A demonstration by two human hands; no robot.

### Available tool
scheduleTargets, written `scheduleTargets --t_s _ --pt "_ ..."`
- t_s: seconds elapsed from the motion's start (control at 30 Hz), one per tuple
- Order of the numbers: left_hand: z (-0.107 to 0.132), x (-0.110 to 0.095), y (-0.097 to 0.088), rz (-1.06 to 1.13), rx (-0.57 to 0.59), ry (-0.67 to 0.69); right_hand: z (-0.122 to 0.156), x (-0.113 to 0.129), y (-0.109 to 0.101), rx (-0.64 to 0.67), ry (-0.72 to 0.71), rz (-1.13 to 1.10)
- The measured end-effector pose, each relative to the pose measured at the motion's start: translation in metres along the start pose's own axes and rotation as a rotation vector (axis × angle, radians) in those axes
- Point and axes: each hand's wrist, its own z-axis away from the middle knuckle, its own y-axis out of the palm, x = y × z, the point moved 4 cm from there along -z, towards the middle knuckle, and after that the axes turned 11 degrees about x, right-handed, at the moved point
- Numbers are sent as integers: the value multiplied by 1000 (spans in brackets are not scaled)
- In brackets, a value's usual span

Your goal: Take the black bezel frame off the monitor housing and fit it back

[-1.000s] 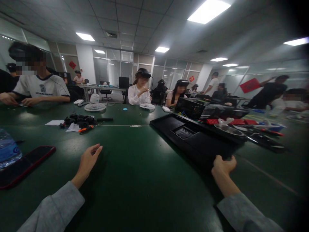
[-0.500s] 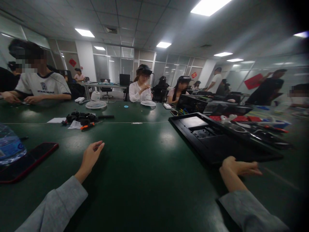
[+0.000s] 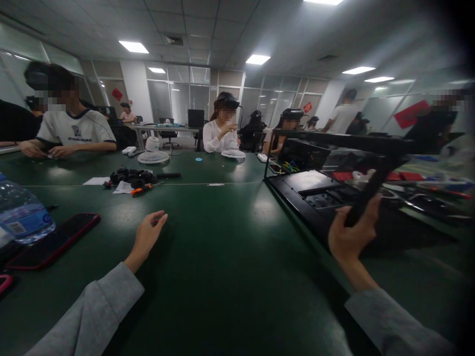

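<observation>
My right hand (image 3: 351, 237) grips the near side of a thin black rectangular frame (image 3: 330, 142), much like a monitor bezel, between thumb and fingers. The frame is tilted up over a flat black panel (image 3: 403, 232) lying on the table. A bright metal plate and a recess with small parts show in that panel. Over the green tabletop to the left is my left hand (image 3: 148, 235), holding nothing, its fingers loosely bent and the thumb a little apart.
A water bottle (image 3: 25, 212) and a red-edged phone (image 3: 59, 242) are at the left. Black parts (image 3: 129, 176) and an orange-handled screwdriver (image 3: 140, 190) lie ahead. Two white fans (image 3: 153, 156) stand farther back. Co-workers sit opposite. Assorted tools and cables clutter the right side.
My right hand has turned upward and raised the black frame off the panel; before, it was low at the panel's near edge. My left hand keeps about the same pose. The view has shifted slightly.
</observation>
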Motion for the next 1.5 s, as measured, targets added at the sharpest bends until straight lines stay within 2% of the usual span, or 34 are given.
scheduleTargets --t_s 0.07,0.13,0.23,0.3,0.47,0.6,0.7,0.83,0.93,1.0,1.07,1.2,1.33,1.5 --pt "0 0 0 19 -10 3 3 14 6 36 -109 34" --pt "0 -1 -1 39 -27 17 7 20 9 8 -162 41" --pt "0 -2 -2 62 -68 45 10 22 8 -44 -104 -43" --pt "0 -4 -2 53 -92 70 10 20 10 -14 -25 -125" --pt "0 -10 3 28 -66 128 12 16 29 232 135 -257" --pt "3 -14 5 48 -12 149 14 9 41 319 191 -229" --pt "5 -15 1 -22 -10 108 18 -6 56 418 245 -203" --pt "5 -10 -4 -46 -34 20 34 -33 87 713 305 -409" --pt "2 -3 -3 13 -7 -46 43 -47 105 825 299 -606" --pt "-1 1 -1 40 29 -51 45 -54 111 826 271 -655" --pt "-3 3 2 37 47 -10 44 -60 113 797 228 -613" --pt "-2 2 3 -125 26 14 44 -67 112 776 153 -473" --pt "2 -3 1 -304 29 -39 46 -64 110 770 141 -406" --pt "2 -7 1 -373 48 -50 46 -55 107 757 168 -346"
